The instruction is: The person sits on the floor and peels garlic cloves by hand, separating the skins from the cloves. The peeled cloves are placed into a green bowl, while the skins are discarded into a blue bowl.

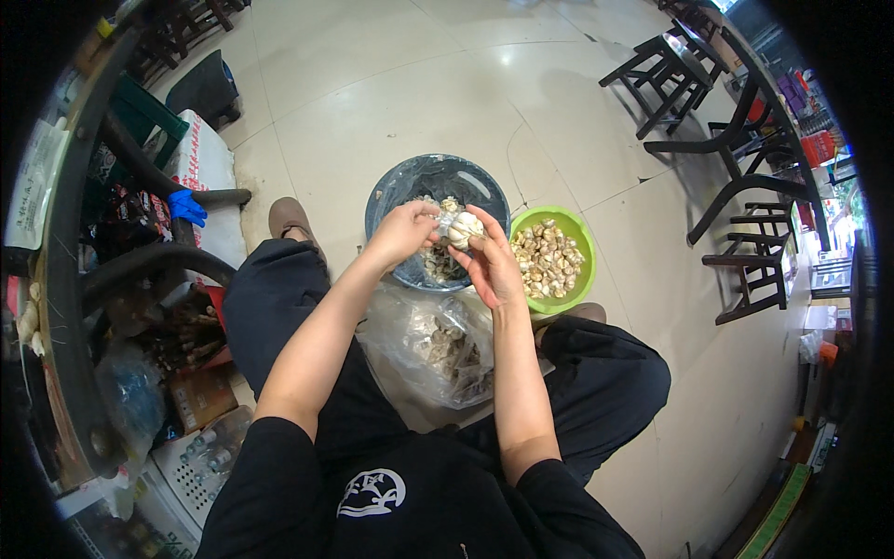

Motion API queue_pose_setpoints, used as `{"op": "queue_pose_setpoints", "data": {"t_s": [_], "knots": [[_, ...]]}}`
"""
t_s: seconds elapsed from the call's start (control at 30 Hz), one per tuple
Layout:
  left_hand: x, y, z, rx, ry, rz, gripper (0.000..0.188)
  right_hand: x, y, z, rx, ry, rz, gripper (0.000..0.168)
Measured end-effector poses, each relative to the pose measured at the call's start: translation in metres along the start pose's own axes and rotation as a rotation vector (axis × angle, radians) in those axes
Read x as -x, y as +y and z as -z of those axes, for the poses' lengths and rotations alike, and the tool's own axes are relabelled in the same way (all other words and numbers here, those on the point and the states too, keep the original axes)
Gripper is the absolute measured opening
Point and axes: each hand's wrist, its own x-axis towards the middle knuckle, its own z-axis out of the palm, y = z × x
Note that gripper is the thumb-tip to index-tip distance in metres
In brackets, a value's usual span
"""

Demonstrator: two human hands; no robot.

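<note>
A whole garlic bulb (464,229) with pale, papery skin rests in my right hand (494,264), between the thumb and fingers. At the bulb's left side, my left hand (406,234) pinches a whitish, loose piece of garlic skin (444,222). Both hands are above a dark round bin (391,183) lined with a thin plastic bag, where dry garlic peelings (441,265) lie. Right of the bin, a lime-green bowl (588,241) holds many separated garlic cloves (548,260). Closer to me, a clear plastic bag (398,328) contains more garlic, partly hidden by my right forearm.
My legs flank the bin and the bag on the tiled floor (363,84). To the left are a dark table frame (164,269), a white foam box (202,157), a blue glove (187,207) and a plastic crate (185,475). Dark wooden stools (674,70) stand at the right.
</note>
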Motion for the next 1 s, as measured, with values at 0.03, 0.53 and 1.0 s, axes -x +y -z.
{"op": "queue_pose_setpoints", "data": {"t_s": [0.03, 0.53, 1.0], "knots": [[0.001, 0.004, -0.001, 0.041, -0.039, 0.032, 0.017, 0.0, 0.001, 0.002, 0.011, 0.002, -0.005, 0.046], [0.01, 0.007, 0.002, -0.531, 0.237, -0.339, 0.029, -0.003, 0.005, -0.006, 0.511, 0.058, 0.226, 0.043], [0.028, 0.038, 0.006, -0.502, -0.041, -0.408, 0.029, -0.005, 0.004, 0.003, 0.5, 0.012, 0.222, 0.045]]}}
